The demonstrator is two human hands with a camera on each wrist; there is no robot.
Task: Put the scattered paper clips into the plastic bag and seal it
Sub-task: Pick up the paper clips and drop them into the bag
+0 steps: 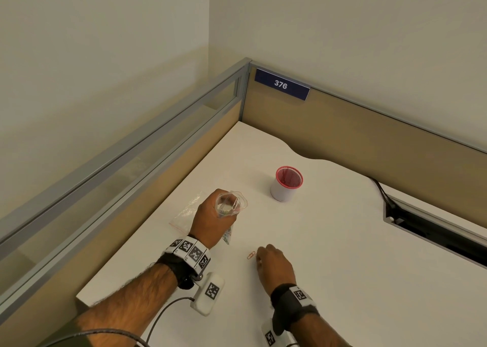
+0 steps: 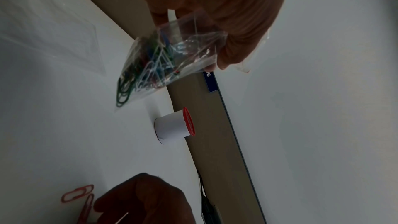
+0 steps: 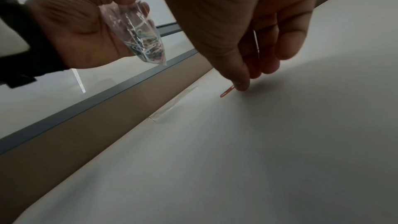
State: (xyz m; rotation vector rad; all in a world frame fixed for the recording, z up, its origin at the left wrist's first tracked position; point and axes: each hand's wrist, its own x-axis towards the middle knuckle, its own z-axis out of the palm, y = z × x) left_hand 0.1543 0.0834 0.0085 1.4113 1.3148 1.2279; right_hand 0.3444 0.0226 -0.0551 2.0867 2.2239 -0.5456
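Note:
My left hand [image 1: 210, 214] grips a small clear plastic bag [image 1: 232, 204] above the white table, its mouth held open upward. Several coloured paper clips [image 2: 146, 67] fill the bag's bottom, and a white clip [image 1: 235, 203] sits at its mouth. The bag [image 3: 142, 40] hangs from that hand's fingers. My right hand [image 1: 274, 265] is down on the table, fingers curled, with a thin pale clip [image 3: 256, 42] pinched between them. Its thumb tip touches an orange-red clip [image 3: 227, 91]. Two orange-red clips [image 2: 77, 192] lie side by side at its fingertips.
A second empty clear bag [image 1: 187, 209] lies flat on the table [image 1: 342, 267] by the left partition [image 1: 158, 167]. A white cup with a red mesh rim [image 1: 286, 185] stands further back. A dark cable slot [image 1: 434, 230] is at the right.

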